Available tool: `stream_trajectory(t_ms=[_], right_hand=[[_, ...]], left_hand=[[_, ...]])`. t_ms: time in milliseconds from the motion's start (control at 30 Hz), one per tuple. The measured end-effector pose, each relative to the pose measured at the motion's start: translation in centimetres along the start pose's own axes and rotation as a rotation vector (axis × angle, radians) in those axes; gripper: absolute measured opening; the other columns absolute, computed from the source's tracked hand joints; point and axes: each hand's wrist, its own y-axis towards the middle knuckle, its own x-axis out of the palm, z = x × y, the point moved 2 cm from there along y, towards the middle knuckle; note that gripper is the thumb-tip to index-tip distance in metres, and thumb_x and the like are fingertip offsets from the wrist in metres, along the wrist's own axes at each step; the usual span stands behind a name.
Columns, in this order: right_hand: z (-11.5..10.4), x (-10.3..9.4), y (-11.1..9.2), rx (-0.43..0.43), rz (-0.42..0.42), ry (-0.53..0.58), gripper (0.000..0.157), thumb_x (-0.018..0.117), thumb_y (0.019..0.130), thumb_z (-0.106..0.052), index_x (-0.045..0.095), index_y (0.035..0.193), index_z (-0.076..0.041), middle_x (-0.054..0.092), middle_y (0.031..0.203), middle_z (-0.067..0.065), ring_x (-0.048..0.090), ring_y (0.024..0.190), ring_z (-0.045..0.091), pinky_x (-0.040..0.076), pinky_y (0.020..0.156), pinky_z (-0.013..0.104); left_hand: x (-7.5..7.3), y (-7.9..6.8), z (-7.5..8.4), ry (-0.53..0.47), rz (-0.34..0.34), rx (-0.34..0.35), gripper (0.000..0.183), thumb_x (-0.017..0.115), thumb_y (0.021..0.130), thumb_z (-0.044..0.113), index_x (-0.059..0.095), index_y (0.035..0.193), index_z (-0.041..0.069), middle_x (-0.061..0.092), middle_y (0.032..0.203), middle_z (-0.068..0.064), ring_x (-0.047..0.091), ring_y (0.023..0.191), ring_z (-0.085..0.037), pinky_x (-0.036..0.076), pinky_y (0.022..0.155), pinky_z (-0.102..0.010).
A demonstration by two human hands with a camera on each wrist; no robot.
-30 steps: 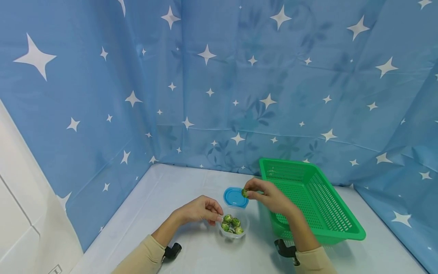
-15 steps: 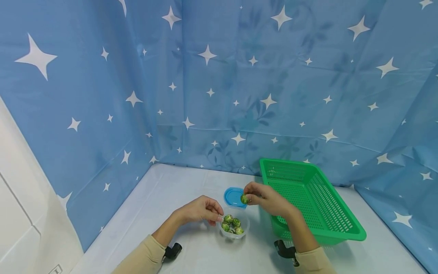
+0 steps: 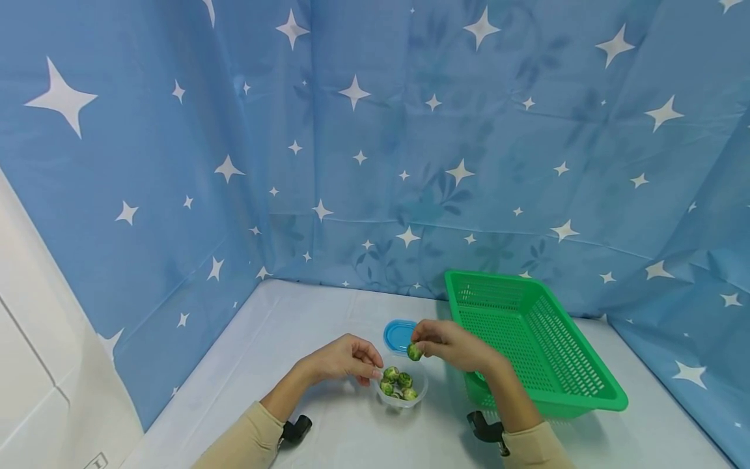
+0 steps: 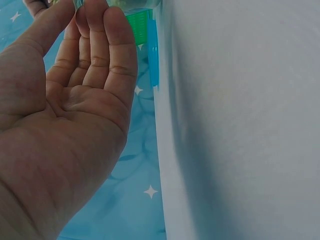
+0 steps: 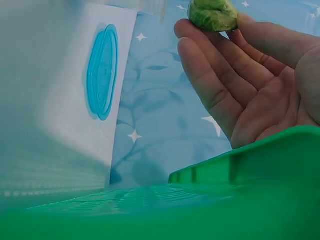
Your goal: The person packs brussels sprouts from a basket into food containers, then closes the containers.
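Observation:
My right hand (image 3: 454,346) pinches a Brussels sprout (image 3: 414,352) between thumb and fingertips, over the far rim of a small clear plastic container (image 3: 401,404). In the right wrist view the sprout (image 5: 212,14) shows whole and green at the fingertips. Several Brussels sprouts (image 3: 404,380) lie inside the container. At its left rim my left hand (image 3: 346,359) pinches the edge between thumb and fingers; the left wrist view shows the palm (image 4: 75,110) with the container's wall just past the fingertips.
Behind the container a blue lid (image 3: 398,335) lies on the white table (image 3: 281,339). A large green perforated basket (image 3: 586,397) stands at the right, under the right forearm. A blue star-patterned curtain (image 3: 375,182) encloses the back and sides.
My right hand has moved toward me and slightly left, lowering the Brussels sprout from beside the blue lid to the container's far rim. The left hand has stayed at the container.

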Motion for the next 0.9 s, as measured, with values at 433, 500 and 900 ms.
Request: stream_trajectory(t_ms=[433,500,900], right_hand=[[-0.16,0.54,0.22,-0.001,-0.033,-0.07,0.011,0.059,0.107,-0.014,0.068,0.112,-0.01,0.071,0.1,0.003,0.067,0.09,0.014,0.058,0.078,0.031],[-0.22,0.56,0.24,0.0,-0.039,-0.076,0.01,0.059,0.107,-0.013,0.068,0.111,-0.01,0.072,0.101,0.002,0.068,0.091,0.018,0.058,0.078,0.029],[-0.48,0.68,0.42,0.018,-0.083,-0.109,0.01,0.063,0.104,-0.01,0.072,0.108,-0.012,0.073,0.1,-0.001,0.069,0.093,0.014,0.057,0.079,0.026]], left_hand=[[0.04,0.12,-0.13,-0.007,-0.003,0.011,0.03,0.077,0.095,0.014,0.071,0.114,-0.009,0.076,0.09,-0.001,0.072,0.074,-0.015,0.064,0.076,-0.04],[0.04,0.1,-0.08,-0.005,-0.001,0.011,0.029,0.077,0.095,0.013,0.071,0.114,-0.008,0.076,0.09,-0.001,0.072,0.074,-0.015,0.064,0.076,-0.04],[-0.04,0.1,-0.08,-0.012,0.0,0.014,0.022,0.077,0.095,0.013,0.074,0.11,-0.003,0.076,0.09,-0.002,0.072,0.073,-0.016,0.064,0.075,-0.04]])
